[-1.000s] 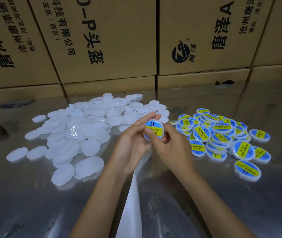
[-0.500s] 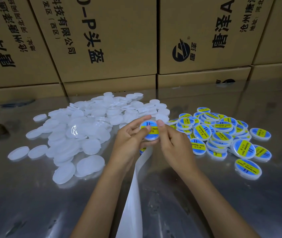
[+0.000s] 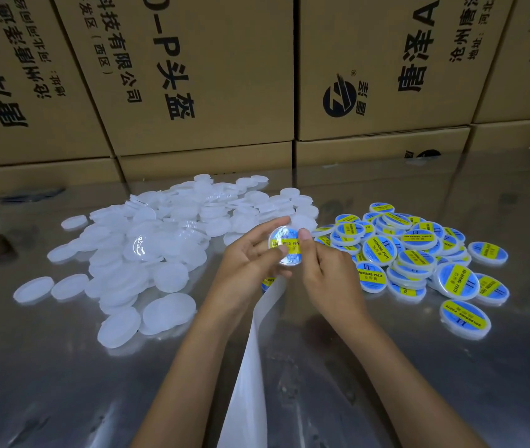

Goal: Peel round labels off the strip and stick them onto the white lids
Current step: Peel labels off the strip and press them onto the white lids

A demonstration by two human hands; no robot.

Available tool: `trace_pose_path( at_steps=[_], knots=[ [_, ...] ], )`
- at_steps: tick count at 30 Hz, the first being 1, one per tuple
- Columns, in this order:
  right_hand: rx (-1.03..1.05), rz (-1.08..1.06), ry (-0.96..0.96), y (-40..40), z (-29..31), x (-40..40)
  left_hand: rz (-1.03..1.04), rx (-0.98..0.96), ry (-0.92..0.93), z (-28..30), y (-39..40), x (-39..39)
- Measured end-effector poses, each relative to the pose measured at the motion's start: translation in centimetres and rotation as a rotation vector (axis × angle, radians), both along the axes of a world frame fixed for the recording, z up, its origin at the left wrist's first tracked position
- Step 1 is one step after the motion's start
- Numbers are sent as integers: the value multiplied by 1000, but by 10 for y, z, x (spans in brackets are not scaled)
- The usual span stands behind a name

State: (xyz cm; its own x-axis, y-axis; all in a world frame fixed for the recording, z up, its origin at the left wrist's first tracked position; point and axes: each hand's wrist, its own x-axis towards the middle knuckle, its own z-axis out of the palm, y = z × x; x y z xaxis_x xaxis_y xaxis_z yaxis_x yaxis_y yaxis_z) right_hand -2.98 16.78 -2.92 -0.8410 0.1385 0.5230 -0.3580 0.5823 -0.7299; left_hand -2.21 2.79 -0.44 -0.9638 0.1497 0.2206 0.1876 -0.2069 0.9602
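Stacked cardboard boxes [image 3: 212, 76] are lining the back of a shiny metal table [image 3: 47, 367], and two heaps are sharing that surface: a spread of plain white lids [image 3: 147, 250] on the left and a pile of labelled lids [image 3: 418, 253] on the right. Between the heaps, both hands are holding one lid [image 3: 284, 245] up off the table, its blue and yellow label facing the camera.

The left hand [image 3: 247, 263] is cradling this lid, fingers curled behind its upper edge and the thumb lying across the lower left of the face. The right hand [image 3: 325, 270] is pinching the right rim, its thumb pressing on the label's edge. The white strip [image 3: 254, 367] is running from under the hands down toward the person, with another label [image 3: 268, 282] just showing on it below the left hand.

The label seems to be on already, so the step in hand is probably smoothing it down. To do that well, the thumbs should be rubbing from the centre outward so no bubble or lifted edge is left, while the fingers behind are giving firm backing. It is worth checking that the label is sitting centred inside the rim before pressing hard, since a shifted one would be awkward to lift again. Once flat, the lid belongs on the right pile.
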Motion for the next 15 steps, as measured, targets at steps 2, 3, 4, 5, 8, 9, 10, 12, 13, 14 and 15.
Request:
trace_pose_path(
  at_steps=[2, 3, 4, 5, 8, 9, 10, 12, 13, 14, 15],
  knots=[
    [-15, -11, -10, 0, 0, -2, 51, -77, 40, 0, 0, 1],
    [-29, -3, -22, 0, 0, -2, 74, -86, 48, 0, 0, 1],
    [-53, 19, -34, 0, -1, -2, 96, -78, 47, 0, 0, 1],
    [-84, 55, -45, -1, -1, -2, 120, -58, 37, 0, 0, 1],
    [-138, 182, -74, -3, 0, 1, 217, 20, -13, 0, -1, 0],
    [-132, 218, -80, -4, 0, 2, 256, 42, -24, 0, -4, -1],
    [-120, 247, -84, -6, 0, 3, 288, 53, -30, 0, -6, -2],
    [-107, 296, -84, -8, -1, 4, 321, 32, -41, -1, -9, -4],
    [-115, 319, -83, -9, -2, 4, 326, 11, -44, -2, -8, -4],
    [-127, 333, -84, -10, -2, 4, 323, -6, -46, -2, -7, -4],
    [-140, 332, -88, -9, -3, 3, 310, -15, -45, -2, -5, -4]
  ],
)
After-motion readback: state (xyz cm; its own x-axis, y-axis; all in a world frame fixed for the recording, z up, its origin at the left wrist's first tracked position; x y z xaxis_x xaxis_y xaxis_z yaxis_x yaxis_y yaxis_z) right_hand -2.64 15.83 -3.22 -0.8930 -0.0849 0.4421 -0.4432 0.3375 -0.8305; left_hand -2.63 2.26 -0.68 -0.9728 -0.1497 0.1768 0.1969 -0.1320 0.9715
